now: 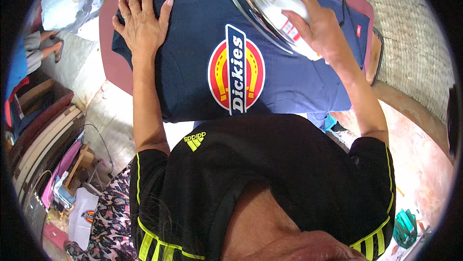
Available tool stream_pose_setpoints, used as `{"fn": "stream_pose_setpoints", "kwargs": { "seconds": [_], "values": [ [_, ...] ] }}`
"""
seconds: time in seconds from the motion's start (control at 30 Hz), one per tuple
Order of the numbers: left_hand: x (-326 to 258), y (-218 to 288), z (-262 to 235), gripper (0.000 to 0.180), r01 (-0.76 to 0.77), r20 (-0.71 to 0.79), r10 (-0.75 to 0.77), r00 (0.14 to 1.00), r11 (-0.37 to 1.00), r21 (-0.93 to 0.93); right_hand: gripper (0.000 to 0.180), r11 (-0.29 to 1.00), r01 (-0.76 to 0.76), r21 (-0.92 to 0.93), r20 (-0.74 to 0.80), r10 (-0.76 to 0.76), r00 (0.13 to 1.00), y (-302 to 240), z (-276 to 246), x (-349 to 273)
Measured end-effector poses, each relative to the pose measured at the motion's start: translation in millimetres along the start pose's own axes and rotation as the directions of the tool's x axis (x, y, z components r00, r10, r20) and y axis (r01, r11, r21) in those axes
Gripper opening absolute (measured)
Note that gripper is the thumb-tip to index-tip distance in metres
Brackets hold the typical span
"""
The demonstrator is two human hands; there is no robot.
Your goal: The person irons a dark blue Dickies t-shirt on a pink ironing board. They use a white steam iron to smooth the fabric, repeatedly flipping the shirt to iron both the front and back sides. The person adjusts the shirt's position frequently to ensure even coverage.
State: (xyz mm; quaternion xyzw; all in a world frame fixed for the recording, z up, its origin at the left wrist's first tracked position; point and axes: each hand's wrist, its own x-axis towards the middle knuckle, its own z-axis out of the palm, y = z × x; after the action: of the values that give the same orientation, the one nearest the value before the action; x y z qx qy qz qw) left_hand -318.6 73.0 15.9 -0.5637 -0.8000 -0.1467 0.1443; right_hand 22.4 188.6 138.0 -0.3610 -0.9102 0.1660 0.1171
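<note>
A navy T-shirt (pixel 185 68) with a red, yellow and white printed emblem lies spread over a maroon padded board (pixel 115 63). My left hand (pixel 142 24) rests flat on the shirt's upper left part, fingers spread, a ring on one finger. Up at the right, my right hand (pixel 316 27) is wrapped round the handle of a white clothes iron (pixel 277 3). The iron's shiny metal soleplate edge faces left, over the shirt to the right of the emblem. Whether its whole sole touches the cloth I cannot tell. A thin black cord (pixel 341 7) lies on the cloth right of the iron.
A woven mat surface (pixel 410 20) extends beyond the board's right side. Pale plastic bags (pixel 67 7) lie at the upper left, where another person's leg (pixel 50 39) shows. Stacked boards and mixed items (pixel 48 130) stand at the left. A green bundle (pixel 405 227) sits at lower right.
</note>
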Motion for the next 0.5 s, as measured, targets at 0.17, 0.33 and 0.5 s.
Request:
{"fn": "stream_pose_setpoints", "kwargs": {
  "seconds": [0.17,0.33,0.5],
  "values": [
    [1,4,-4,0.071,-0.002,-0.01,0.002,1.0,1.0,-0.029,0.032,0.998,0.036,0.043,-0.044,-0.034,0.998,-4,4,-13],
    [2,-1,2,0.071,-0.019,-0.001,0.018,1.0,0.999,-0.027,0.032,0.987,0.16,0.001,-0.149,-0.158,0.976,-7,5,41],
    [1,-6,2,0.072,-0.02,-0.011,0.019,1.0,0.999,-0.037,0.032,1.0,-0.028,0.005,0.01,0.028,1.0,-10,-5,15]
  ]
}}
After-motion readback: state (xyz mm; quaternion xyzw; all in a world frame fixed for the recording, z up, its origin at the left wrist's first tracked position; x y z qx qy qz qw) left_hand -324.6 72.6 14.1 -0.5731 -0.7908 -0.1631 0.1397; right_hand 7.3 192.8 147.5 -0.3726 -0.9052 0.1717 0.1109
